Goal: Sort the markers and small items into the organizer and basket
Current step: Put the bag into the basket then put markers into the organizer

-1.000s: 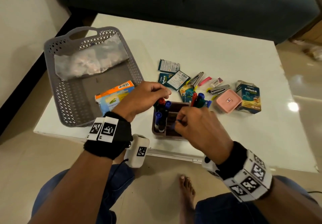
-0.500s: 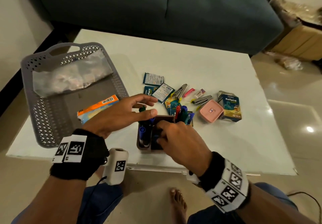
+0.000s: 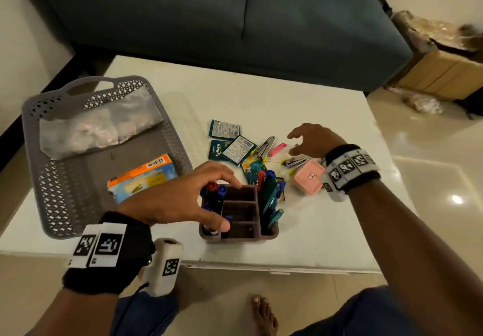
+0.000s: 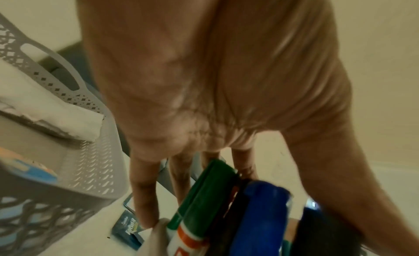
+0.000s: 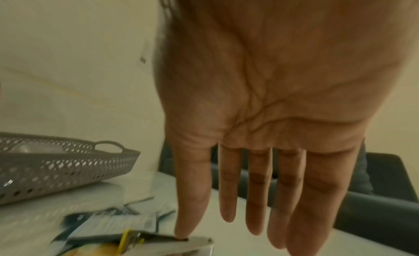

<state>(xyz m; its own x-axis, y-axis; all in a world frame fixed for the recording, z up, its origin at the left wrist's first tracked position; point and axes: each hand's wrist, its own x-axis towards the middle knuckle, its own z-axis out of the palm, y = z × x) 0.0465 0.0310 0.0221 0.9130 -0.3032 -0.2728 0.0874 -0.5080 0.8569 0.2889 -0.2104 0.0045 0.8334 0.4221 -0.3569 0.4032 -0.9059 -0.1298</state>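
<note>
A brown organizer (image 3: 269,232) stands near the table's front edge, with markers (image 3: 269,192) upright in its left and right compartments. My left hand (image 3: 226,202) hovers open over its left side, fingers spread above the marker caps. The left wrist view shows straight fingers (image 4: 145,197) beside a green marker (image 4: 199,197) and a blue marker (image 4: 260,215). My right hand (image 3: 292,144) is open and empty above the loose small items: a metal stapler (image 3: 295,162), a pink clip (image 3: 278,149) and a pink box (image 3: 308,180). A grey basket (image 3: 52,179) sits at the left.
The basket holds a clear plastic bag (image 3: 99,126) and an orange-blue packet (image 3: 142,176). Teal sachets (image 3: 224,129) and a metal clip (image 3: 266,146) lie behind the organizer. A dark sofa (image 3: 235,22) stands past the table's far edge. Cardboard boxes (image 3: 439,71) sit at the right.
My right hand left the organizer and moved back and to the right, opening over the loose items. The left hand let go of the marker tops and spread open.
</note>
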